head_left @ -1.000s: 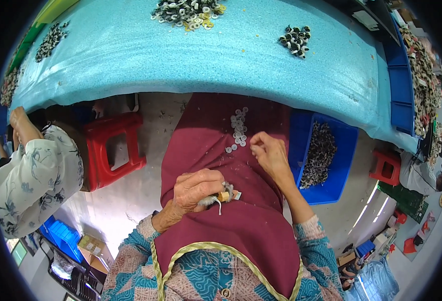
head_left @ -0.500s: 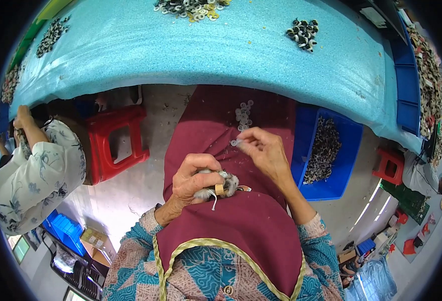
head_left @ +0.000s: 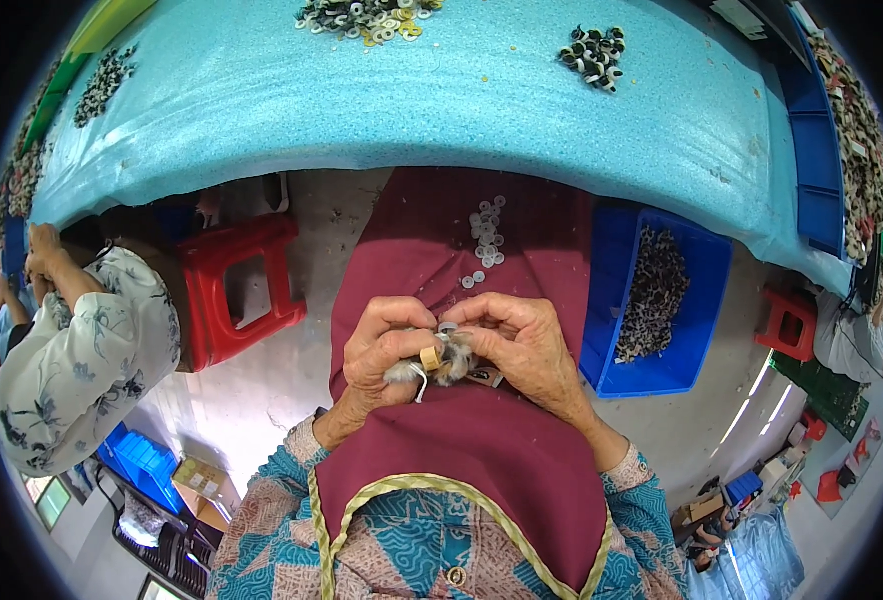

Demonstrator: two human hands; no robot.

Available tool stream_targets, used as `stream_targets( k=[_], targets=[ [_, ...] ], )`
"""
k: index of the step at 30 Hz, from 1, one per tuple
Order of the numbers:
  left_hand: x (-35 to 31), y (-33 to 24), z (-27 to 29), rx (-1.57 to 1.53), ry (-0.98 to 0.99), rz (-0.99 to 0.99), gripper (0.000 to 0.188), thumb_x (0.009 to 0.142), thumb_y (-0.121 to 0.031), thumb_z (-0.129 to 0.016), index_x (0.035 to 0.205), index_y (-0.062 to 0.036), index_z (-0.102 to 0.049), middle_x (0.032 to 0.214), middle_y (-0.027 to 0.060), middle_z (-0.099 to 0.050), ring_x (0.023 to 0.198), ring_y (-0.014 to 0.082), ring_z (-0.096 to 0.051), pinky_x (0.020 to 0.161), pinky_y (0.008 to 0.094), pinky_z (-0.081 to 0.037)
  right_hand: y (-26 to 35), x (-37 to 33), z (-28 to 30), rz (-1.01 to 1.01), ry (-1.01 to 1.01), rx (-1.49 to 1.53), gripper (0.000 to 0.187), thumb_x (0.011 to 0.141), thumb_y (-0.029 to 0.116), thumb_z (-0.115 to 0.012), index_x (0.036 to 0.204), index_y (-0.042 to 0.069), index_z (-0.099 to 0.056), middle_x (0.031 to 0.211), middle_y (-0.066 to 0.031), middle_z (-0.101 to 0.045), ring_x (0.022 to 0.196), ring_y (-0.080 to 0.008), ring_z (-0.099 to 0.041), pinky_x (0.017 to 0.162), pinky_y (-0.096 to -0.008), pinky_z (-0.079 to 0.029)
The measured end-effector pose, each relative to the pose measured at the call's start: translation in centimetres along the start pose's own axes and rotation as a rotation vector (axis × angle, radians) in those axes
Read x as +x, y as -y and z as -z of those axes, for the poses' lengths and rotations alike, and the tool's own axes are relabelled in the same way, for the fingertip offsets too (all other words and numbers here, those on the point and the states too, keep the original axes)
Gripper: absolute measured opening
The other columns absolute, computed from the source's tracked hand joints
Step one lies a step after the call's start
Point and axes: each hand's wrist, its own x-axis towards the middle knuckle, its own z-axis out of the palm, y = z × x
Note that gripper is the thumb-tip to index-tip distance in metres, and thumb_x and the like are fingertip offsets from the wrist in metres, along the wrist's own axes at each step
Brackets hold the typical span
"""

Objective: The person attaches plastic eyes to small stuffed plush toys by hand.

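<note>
Counter [head_left: 441,120] in speckled blue spans the far side of the maroon apron [head_left: 461,430]. Right of the apron I see a blue bin [head_left: 706,300] holding small dark-and-pale pieces [head_left: 651,300]; left of it, a red stool [head_left: 206,310]. Over the apron, the left hand [head_left: 383,350] has its fingers clamped on a small furry piece [head_left: 451,367] with a yellowish block [head_left: 429,358]. The right hand [head_left: 526,345] has its fingers at that piece's far edge, beside a pale disc [head_left: 448,327]; whether they close on anything, I cannot tell. Loose discs [head_left: 486,235] lie on the apron's far part.

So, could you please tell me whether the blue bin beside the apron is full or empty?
Neither: the blue bin is partly filled; a mottled heap leaves bare blue showing inside.
</note>
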Motion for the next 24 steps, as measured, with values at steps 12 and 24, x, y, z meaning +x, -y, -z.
stream_targets(
  k=[12,24],
  targets=[
    [0.1,-0.1,-0.6,0.179,-0.044,0.087,0.035,0.062,-0.002,-0.058,0.097,-0.0007,-0.061,0.092,0.0148,-0.057,0.080,0.0234,-0.058,0.070,0.0313,-0.049,-1.5,0.1,-1.0,0.171,-0.138,0.036,0.009,0.082,0.000,-0.057,0.088,-0.002,-0.064,0.075,-0.0049,-0.064,0.069,-0.0083,-0.059,0.062,-0.0221,-0.048],
    [-0.7,4.5,0.6,0.166,-0.014,0.671,0.024,0.071,0.005,-0.055,0.095,-0.0004,-0.059,0.080,0.0106,-0.063,0.075,0.0189,-0.063,0.067,0.0294,-0.048,-5.0,5.3,-0.7,-0.021,0.057,-0.149,0.015,0.078,0.002,-0.065,0.086,-0.006,-0.056,0.077,-0.0080,-0.063,0.071,-0.0112,-0.062,0.060,-0.0236,-0.052]
  ],
)
